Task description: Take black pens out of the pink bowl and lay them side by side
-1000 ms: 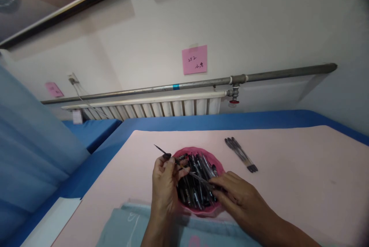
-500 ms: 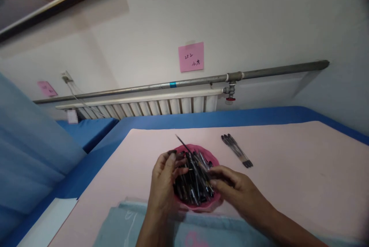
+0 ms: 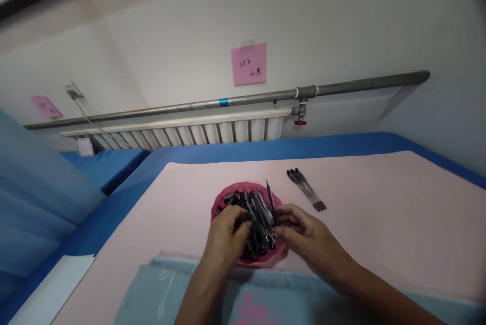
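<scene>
A pink basket (image 3: 268,263) full of black and clear pens and pen parts (image 3: 258,208) sits in front of me. My left hand (image 3: 227,231) is over its left side, fingers curled down among the pens; what they pinch is hidden. At the right rim, my right hand (image 3: 309,236) pinches an uncapped pen (image 3: 270,197) between thumb and fingers, its tip pointing up. Beyond that hand, several capped clear pens (image 3: 307,189) lie side by side on the pink sheet (image 3: 372,213).
A blue-grey cloth (image 3: 174,289) with pink print lies along the near edge. White paper (image 3: 63,284) is at lower left, by a blue curtain (image 3: 34,213). Behind the blue bed edge (image 3: 334,148) run a radiator (image 3: 212,130) and a pipe (image 3: 353,85).
My left hand has dropped from above the basket into the pens. The pen at my right hand now stands steeper, its tip shifted right. The view has tilted slightly down.
</scene>
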A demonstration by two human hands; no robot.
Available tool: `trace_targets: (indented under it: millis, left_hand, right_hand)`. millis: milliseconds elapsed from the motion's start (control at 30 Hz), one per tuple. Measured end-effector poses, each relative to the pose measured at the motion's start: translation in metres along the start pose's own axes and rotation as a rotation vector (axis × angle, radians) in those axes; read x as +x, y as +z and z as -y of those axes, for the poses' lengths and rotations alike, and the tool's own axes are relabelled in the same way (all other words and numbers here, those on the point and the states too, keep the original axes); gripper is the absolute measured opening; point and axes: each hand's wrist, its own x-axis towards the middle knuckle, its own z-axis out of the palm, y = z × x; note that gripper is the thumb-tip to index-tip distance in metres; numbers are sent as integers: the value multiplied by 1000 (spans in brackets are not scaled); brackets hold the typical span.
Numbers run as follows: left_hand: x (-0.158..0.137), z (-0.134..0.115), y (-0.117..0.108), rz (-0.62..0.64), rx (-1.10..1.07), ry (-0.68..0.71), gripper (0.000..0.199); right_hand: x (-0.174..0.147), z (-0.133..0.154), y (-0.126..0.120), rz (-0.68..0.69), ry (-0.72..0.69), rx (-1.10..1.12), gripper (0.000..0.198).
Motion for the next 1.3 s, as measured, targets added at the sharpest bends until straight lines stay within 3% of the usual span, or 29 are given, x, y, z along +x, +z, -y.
trace_targets:
  millis: [100, 200, 333, 667, 800, 900, 1000, 1167, 1300]
  left_hand:
    - [-4, 2, 10, 145, 345, 123, 18]
    - [-7, 4, 18, 139, 555, 144, 16]
    - [-9, 6, 25, 73, 574, 141, 14]
    - [-2, 13, 24, 66, 558, 148, 10]
    - [-1, 2, 14, 17, 299, 72, 13]
    - [-3, -7, 11, -17, -113, -156, 10]
    - [-6, -11, 15, 53, -448, -314, 12]
    - [-10, -12, 23, 200, -664, -370, 16]
    - [-10, -13, 26, 222, -744, -454, 20]
  right_hand:
    - [1, -1, -1, 7, 10, -4, 21]
    - [1, -1, -1, 4, 9, -1, 21]
    - [0, 1, 0, 1, 5, -17, 20]
    - [-1, 5, 1, -16, 24, -17, 17]
    - [-1, 8, 0, -37, 55, 103, 20]
    - [0, 11, -3, -17, 120, 212, 19]
    - [-1, 15, -4, -7, 135, 296, 17]
    - [-3, 24, 1, -80, 83, 478, 19]
    - [-3, 26, 3, -118, 77, 543, 20]
